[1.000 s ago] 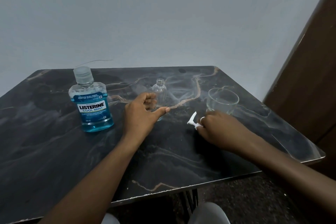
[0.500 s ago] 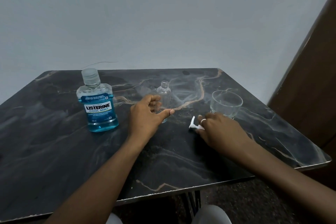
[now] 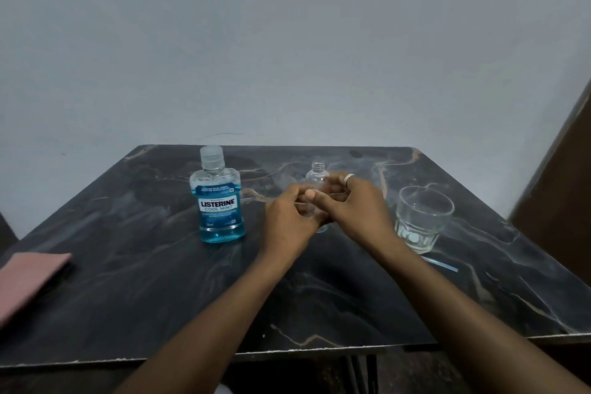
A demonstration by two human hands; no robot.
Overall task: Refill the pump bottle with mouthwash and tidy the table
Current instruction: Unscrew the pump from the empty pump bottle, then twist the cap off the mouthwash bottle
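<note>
On the near left of the bench (image 3: 128, 313) a folded pink cloth (image 3: 28, 281) lies at the edge; it shows only because the view now takes in more of the bench. On the near right, a thin pale-blue tube (image 3: 443, 264) lies flat just on the near side of the glass (image 3: 422, 221). I cannot tell whether it belongs to the pump.

The real change is at mid-bench. Half a second ago the right hand (image 3: 358, 211) was down beside the glass with its fingers on the white pump head. Now it is across at the pump bottle (image 3: 317, 169), meeting the left hand (image 3: 286, 221). The left grip is clamped round the bottle's lower body, as it was before. The right grip is curled across the shoulder with the thumb in front, so both hands hold the same small clear bottle. The bottle stands upright on the bench with its neck open and nothing inside. The pump head itself is no longer visible, most likely because it is hidden behind the right forearm.

I take this to mean the pump is off and put aside, and the bottle is being steadied or shifted ready for filling.

Further left, well apart from the hands, the mouthwash bottle (image 3: 219, 205) stands upright, partly full of blue liquid. Its cap (image 3: 211, 157) is on, so it has to be opened before anything can be poured. Beyond the bench is a plain wall.
</note>
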